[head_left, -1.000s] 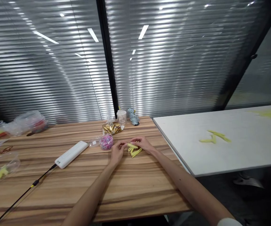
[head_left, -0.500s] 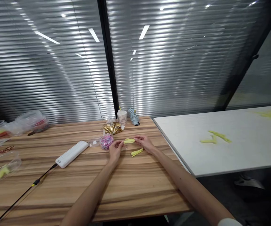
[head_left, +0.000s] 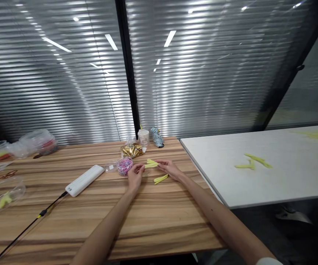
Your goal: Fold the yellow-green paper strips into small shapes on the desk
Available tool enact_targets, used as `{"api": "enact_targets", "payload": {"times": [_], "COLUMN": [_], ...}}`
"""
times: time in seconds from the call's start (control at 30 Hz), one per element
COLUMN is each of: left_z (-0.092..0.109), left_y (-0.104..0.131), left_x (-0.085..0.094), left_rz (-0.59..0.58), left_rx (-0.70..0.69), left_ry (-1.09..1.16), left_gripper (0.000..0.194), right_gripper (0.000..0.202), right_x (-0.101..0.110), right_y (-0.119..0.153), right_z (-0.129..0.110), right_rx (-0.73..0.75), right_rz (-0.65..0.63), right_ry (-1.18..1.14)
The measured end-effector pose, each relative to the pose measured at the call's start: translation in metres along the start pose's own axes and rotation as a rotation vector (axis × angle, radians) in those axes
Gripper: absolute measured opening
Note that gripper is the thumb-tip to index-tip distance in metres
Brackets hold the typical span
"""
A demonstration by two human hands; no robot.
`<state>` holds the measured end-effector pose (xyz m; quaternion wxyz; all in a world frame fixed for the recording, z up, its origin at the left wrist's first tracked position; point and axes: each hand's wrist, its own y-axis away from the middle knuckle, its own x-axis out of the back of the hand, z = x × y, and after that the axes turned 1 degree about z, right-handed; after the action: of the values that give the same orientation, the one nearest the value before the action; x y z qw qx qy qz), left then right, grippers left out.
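Note:
Above the wooden table [head_left: 159, 221], my left hand [head_left: 135, 176] pinches the left end of a bent yellow pipe cleaner [head_left: 151, 163]. At its other end, the fingers of my right hand [head_left: 170, 168] are closed on it. Two yellow arms spread apart between the hands, meeting towards the right. Just below lies another folded yellow pipe cleaner [head_left: 160, 179], close under my right hand. Left of my left hand stands a clear round tub [head_left: 125, 166] of small pink and purple pieces, with a clear lid [head_left: 110, 168] beside it.
A white power bank [head_left: 84, 180] with a black cable [head_left: 23, 232] lies to the left. Scissors [head_left: 7, 175] and plastic bags [head_left: 38, 141] are farther left. A gold packet [head_left: 132, 150], a white cup [head_left: 143, 137] and a blue-grey wrapped bundle [head_left: 157, 137] stand behind. More yellow pieces [head_left: 258, 160] lie on the white table [head_left: 214, 162].
The pipe cleaner between my hands went from a narrow loop to two arms spread in a V, the upper one raised on the left. My hands have barely moved.

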<state>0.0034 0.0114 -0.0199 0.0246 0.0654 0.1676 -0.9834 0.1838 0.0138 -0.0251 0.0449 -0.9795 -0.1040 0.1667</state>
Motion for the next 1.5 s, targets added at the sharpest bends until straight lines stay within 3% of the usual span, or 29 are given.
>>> {"api": "enact_targets", "payload": {"times": [0.2,0.53,0.73,0.93,1.2,1.33,1.5], "left_z": [0.0024,-0.0005,-0.0052,-0.0044,-0.002,0.0027,0.002], "left_y": [0.0039,0.004,0.0029,0.0028,0.0036,0.0046,0.0054], "left_x": [-0.0028,-0.0008,0.0016,0.0029,0.0036,0.0025,-0.0002], "left_rz": [-0.099,-0.128,-0.139,-0.111,-0.062,-0.102,-0.193], "left_rx": [-0.099,-0.149,-0.181,-0.218,-0.238,-0.256,-0.177], "left_ry": [-0.075,-0.148,-0.192,-0.241,-0.322,-0.332,-0.261], "left_gripper": [0.018,0.013,0.011,0.011,0.012,0.012,0.021], "right_gripper": [0.032,0.021,0.03,0.028,0.036,0.032,0.029], "right_x": [-0.006,-0.0035,-0.0059,-0.0084,-0.004,-0.0018,-0.0012], "right_y": [0.0037,0.0047,0.0048,0.0087,0.007,0.0055,0.0049], "right_z": [-0.0042,-0.0046,-0.0083,-0.0104,-0.0054,-0.0023,-0.0022], "right_rx": [-0.039,-0.069,-0.092,-0.071,-0.098,-0.103,-0.095], "right_rz": [-0.055,-0.066,-0.019,-0.1,-0.06,-0.057,-0.067], "right_ry": [-0.04,-0.131,-0.204,-0.047,0.109,0.077,0.053]}}
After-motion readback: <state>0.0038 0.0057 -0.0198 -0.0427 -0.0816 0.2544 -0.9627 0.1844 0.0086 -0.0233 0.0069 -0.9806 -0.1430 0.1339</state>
